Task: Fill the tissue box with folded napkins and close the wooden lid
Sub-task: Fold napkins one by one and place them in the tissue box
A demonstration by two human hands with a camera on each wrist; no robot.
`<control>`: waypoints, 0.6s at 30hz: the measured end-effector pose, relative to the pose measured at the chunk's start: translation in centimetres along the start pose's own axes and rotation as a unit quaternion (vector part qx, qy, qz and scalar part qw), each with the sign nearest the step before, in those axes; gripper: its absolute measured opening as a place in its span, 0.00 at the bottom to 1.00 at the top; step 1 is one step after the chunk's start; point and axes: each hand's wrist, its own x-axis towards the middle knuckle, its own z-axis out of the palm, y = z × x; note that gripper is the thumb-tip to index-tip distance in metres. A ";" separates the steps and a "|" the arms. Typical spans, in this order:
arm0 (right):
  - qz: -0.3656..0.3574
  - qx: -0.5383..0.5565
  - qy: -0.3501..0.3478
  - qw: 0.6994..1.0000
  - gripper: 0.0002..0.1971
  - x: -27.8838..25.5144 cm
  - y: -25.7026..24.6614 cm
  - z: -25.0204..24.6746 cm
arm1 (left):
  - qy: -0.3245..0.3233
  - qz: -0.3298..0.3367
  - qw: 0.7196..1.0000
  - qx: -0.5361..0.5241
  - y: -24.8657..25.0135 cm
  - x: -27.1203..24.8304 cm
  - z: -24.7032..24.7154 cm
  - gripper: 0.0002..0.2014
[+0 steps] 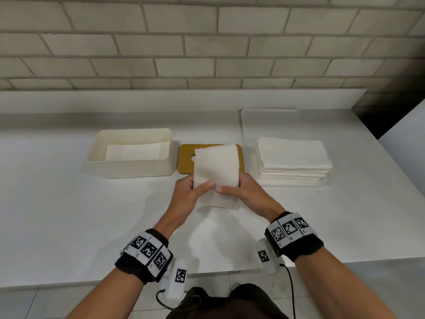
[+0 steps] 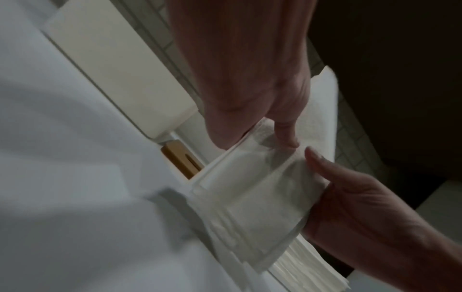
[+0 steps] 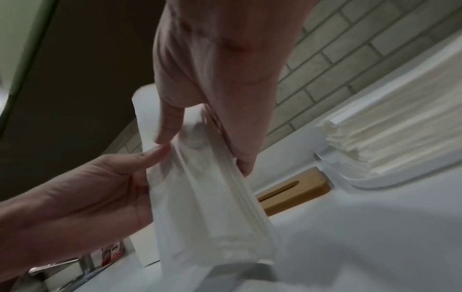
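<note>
A bundle of white folded napkins [image 1: 216, 166] is held upright above the counter, in front of the wooden lid [image 1: 185, 160]. My left hand [image 1: 195, 189] grips its left edge and my right hand [image 1: 234, 189] its right edge, thumbs on the near face. In the left wrist view the left thumb [image 2: 285, 132] presses on the napkins [image 2: 245, 193]. Several layered edges of the napkins [image 3: 207, 197] show in the right wrist view. The cream tissue box [image 1: 131, 170] stands open at the left with a napkin [image 1: 135, 151] flat inside. The slotted lid [image 3: 292, 193] lies flat beside it.
A tall stack of napkins [image 1: 294, 160] sits in a clear tray [image 1: 243, 125] to the right of the lid. A brick wall [image 1: 207, 42] backs the white counter [image 1: 69, 215]. The counter's front edge runs just under my wrists.
</note>
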 end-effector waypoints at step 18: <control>-0.070 -0.041 0.075 0.994 0.16 0.9 2.0 1.0 | 0.015 0.023 1.000 -0.015 -0.6 0.5 0.2 0.15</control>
